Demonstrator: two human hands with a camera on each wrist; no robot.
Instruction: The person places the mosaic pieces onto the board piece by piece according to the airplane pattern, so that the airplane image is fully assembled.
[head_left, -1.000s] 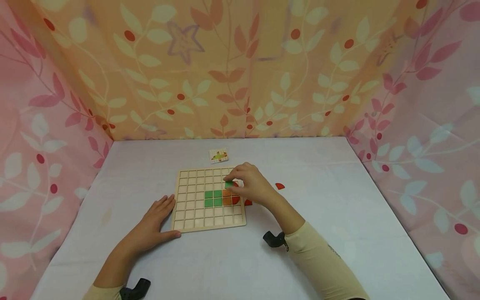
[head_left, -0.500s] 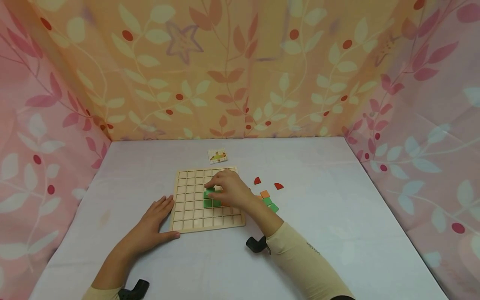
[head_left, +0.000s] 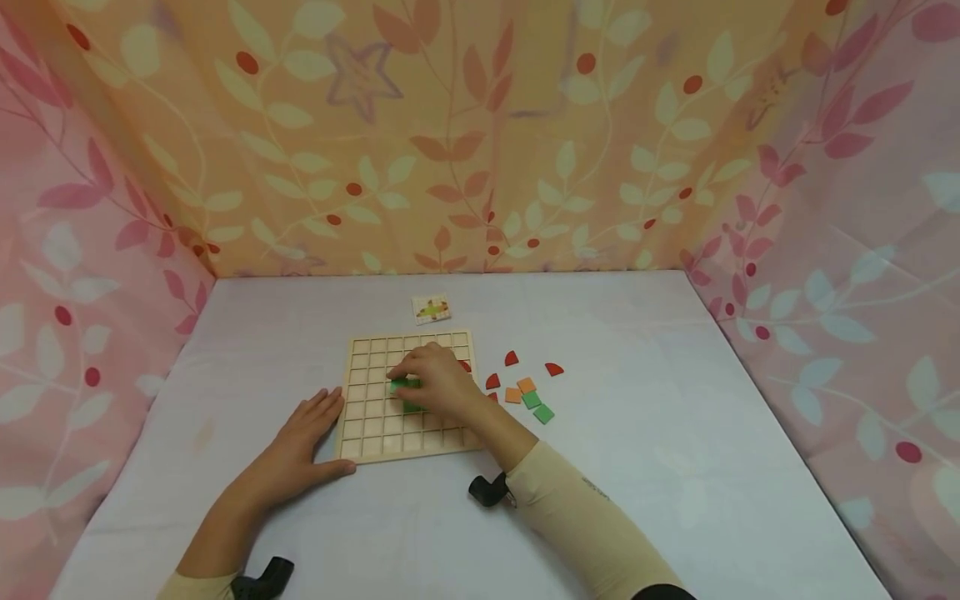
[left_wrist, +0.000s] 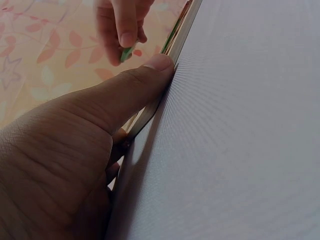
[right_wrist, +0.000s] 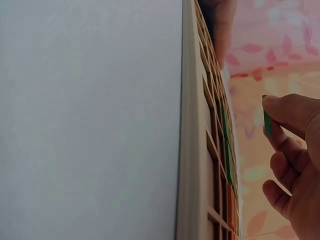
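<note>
Pinching a green tile [right_wrist: 267, 117] between thumb and finger, the right grip [head_left: 435, 379] has it just above the wooden grid board [head_left: 367, 429]. Left grip [head_left: 303, 442] is just laid out, fingers pretty straight along the board's left side, thumb touching near the front corner. More green tiles [head_left: 411, 407] sit in the grid underneath, partly hidden. Off to the right on the white worktop [head_left: 675, 417]: loose red quarter-circles [head_left: 512, 358], plus orange squares [head_left: 527, 385] and green squares [head_left: 543, 413]. Small picture card [head_left: 431, 309] lies past the far edge.
</note>
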